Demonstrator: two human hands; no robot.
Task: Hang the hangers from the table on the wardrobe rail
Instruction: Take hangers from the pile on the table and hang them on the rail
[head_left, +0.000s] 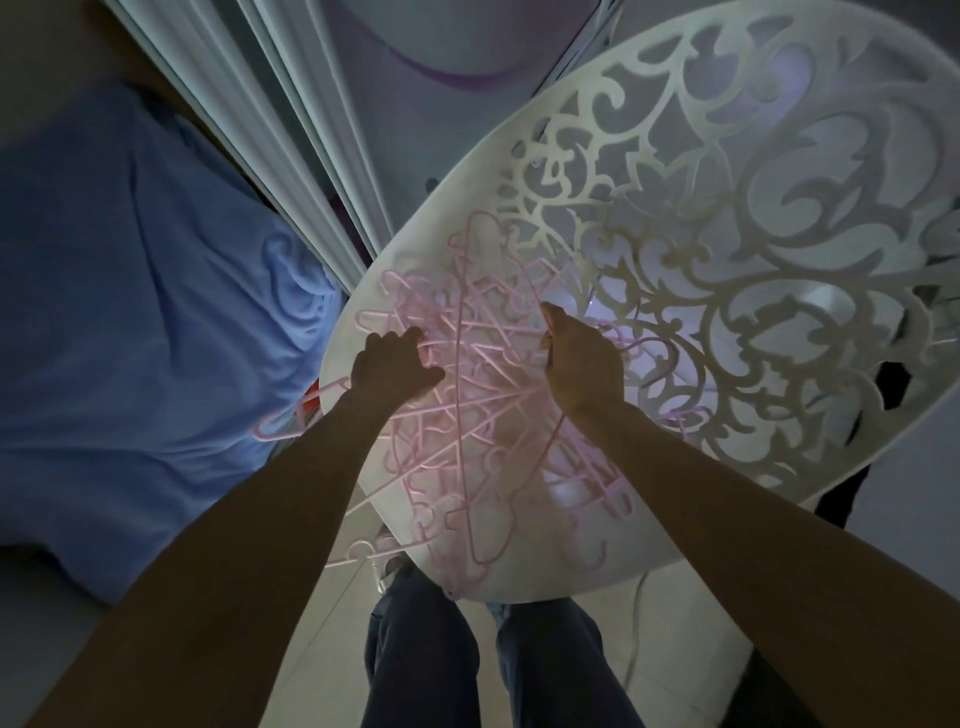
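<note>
I stand at a round white table (810, 493) whose top is cut through with scrollwork, and it fills the right and centre of the frame. A tangled heap of thin pink hangers (467, 415) lies on the plain, uncut part of the top, at the centre and lower centre of the frame. Some of them stick out past the table's left edge, and a few hang over the near edge above my knees.

My left hand (395, 364) is in the pile at centre left, the fingers curled down into the hangers and gripping some of the thin pink bars. My right hand (582, 358) is just right of centre, fingers curled round a long pink wire that runs down under my wrist, with hooks curving out to the right of my knuckles. Both forearms reach up from the bottom corners of the frame.

A bed under a blue sheet (140, 312) takes up the left side of the frame. White ribbed panels (291, 119) run diagonally from the top of the frame down to the table's edge. My legs in dark trousers (426, 665) show at the bottom centre, on a pale floor (332, 597). The light is dim.
</note>
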